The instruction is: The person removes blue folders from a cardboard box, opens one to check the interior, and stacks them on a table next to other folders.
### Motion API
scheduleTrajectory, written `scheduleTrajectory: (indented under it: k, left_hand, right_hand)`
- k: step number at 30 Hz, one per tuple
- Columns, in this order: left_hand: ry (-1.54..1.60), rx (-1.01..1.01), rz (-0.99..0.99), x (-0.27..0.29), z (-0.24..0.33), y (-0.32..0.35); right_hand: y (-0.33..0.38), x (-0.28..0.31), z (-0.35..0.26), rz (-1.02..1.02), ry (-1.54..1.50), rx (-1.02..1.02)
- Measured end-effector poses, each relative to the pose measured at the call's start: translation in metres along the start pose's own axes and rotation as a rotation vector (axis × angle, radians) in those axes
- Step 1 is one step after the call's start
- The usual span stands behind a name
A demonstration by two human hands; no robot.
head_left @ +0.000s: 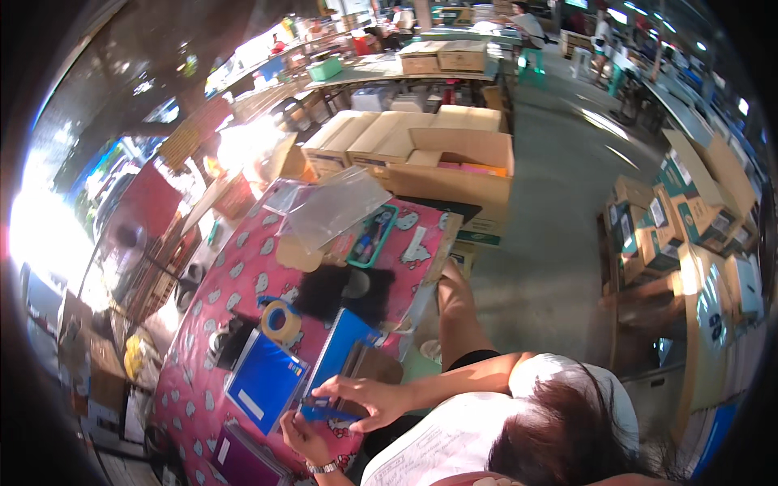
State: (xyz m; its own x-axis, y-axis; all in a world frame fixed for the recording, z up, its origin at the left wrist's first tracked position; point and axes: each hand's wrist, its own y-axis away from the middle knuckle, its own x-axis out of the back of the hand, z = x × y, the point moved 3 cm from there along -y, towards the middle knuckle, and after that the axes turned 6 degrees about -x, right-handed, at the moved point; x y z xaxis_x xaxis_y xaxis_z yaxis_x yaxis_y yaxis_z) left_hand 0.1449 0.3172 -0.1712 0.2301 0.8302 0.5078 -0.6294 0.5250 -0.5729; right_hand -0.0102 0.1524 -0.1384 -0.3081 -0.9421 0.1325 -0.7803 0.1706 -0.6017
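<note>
Two hands: my left hand (306, 437) and right hand (366, 399) pinch one small blue flat packet (324, 411). One glossy blue rectangular folder (266, 379) lies at ten o'clock, one tan tape roll (281, 321) at eleven.

I have one view only, a fisheye worn on the head, looking steeply down and slightly forward over a pink table (243, 267) close below. Edges bend hard at the rim. Hands (361, 402) sit near the lower edge, very close to the lens; the floor (559, 202) and far boxes (442, 55) stretch away toward the top
</note>
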Motion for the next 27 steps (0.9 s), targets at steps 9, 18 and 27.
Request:
scheduleTrajectory:
  k: [9,18,27]
  left_hand:
    - [-0.351,0.011,-0.016,0.009,0.02,0.0]
    - [-0.349,0.111,0.017,0.004,0.068,-0.009]
    - [-0.206,0.206,0.075,0.003,0.024,-0.014]
  right_hand:
    - [0.014,0.036,0.009,-0.018,0.441,-0.043]
    - [0.012,0.046,0.051,0.105,0.242,-0.23]
    - [0.014,0.027,0.032,-0.032,0.441,-0.267]
